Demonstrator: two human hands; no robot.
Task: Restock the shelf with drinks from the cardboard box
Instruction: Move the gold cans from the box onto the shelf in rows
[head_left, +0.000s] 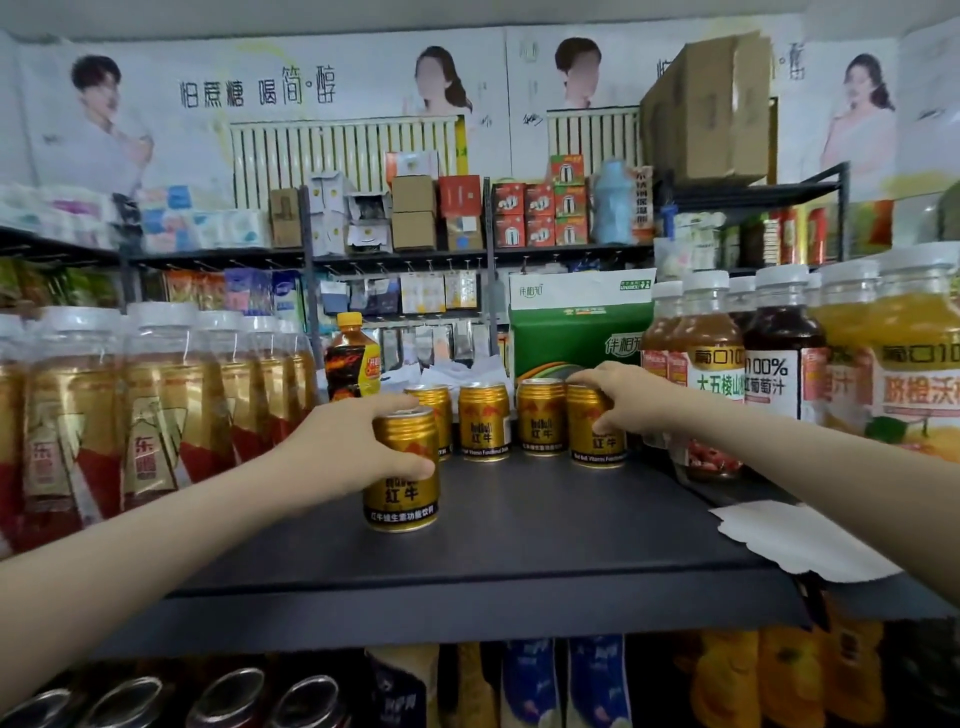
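Five gold cans (484, 422) stand on the dark shelf (545, 535) in my feed — four in a row toward the back and one set forward of them at the left. I see the left hand (337, 457) curled round that forward can (402, 486), thumb across its front and fingers over the top rim; the can is upright and its base looks to be down on the shelf board. The right hand (631, 402) grips the end can (597, 439), the rightmost of the row, from above and from its right side, with the thumb lying on the can's face. That can is upright too, just beside its neighbour, and I cannot tell whether the two touch. Both forearms reach in from the lower corners of the head view. Behind the row sits a green and white carton (576, 332), and to its left a dark bottle with a yellow cap (353, 358). Left of the cans, a block of clear bottles with gold labels (156, 405) fills the shelf; on the right stand juice bottles with white caps (769, 358), some dark, some orange. A sheet of white paper (795, 540) lies on the shelf's right front — its edge overhangs the lip. On the level below I make out can tops (228, 696) and more bottles, blurred. High on the far rack sit stacked brown cartons (711, 109).
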